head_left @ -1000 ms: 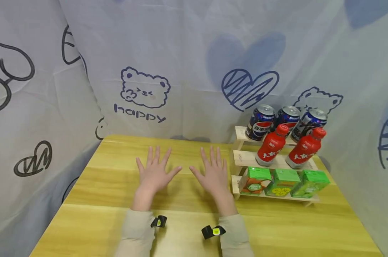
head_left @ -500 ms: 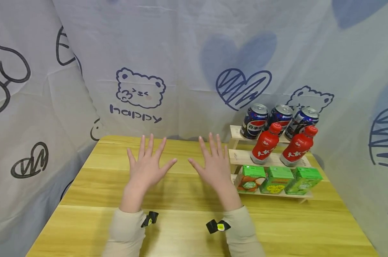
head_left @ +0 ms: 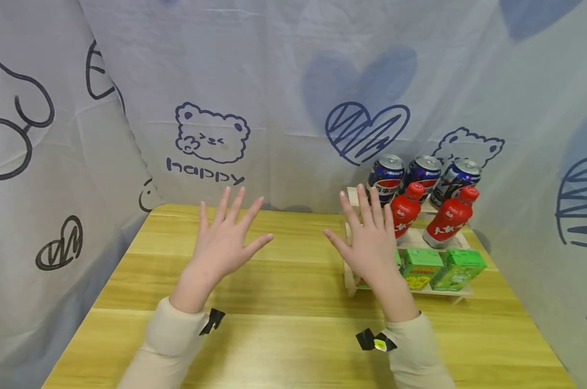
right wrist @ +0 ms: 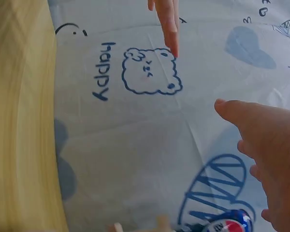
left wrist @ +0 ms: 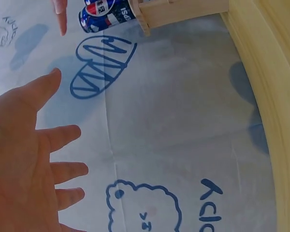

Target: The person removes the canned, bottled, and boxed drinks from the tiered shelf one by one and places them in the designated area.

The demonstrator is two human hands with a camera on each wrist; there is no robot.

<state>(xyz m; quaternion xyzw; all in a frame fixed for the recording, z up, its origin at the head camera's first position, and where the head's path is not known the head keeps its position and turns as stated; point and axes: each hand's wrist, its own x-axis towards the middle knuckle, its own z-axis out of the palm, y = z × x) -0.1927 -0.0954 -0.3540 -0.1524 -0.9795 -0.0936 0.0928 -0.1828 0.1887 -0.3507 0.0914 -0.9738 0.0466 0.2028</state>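
Observation:
Both hands are raised above the wooden table (head_left: 284, 302), palms down, fingers spread and straight, holding nothing. My left hand (head_left: 225, 243) hovers over the table's middle left; in the left wrist view the left hand (left wrist: 24, 164) shows against the curtain. My right hand (head_left: 368, 246) is in front of the left end of a small wooden stepped rack (head_left: 422, 237), hiding part of its lowest step; the right wrist view catches that right hand (right wrist: 268, 145) at its edge. The rack holds three blue cans (head_left: 422, 173), two red bottles (head_left: 446, 219) and green cartons (head_left: 420, 266).
A pale curtain (head_left: 284, 97) printed with bears, hearts and "happy" closes in the table on the back, left and right. The rack stands at the table's back right corner, close to the curtain. Bare wood lies in front of and left of the hands.
Both hands have lifted off the table. The right hand has moved right, in front of the rack; the left hand has risen slightly and tilted.

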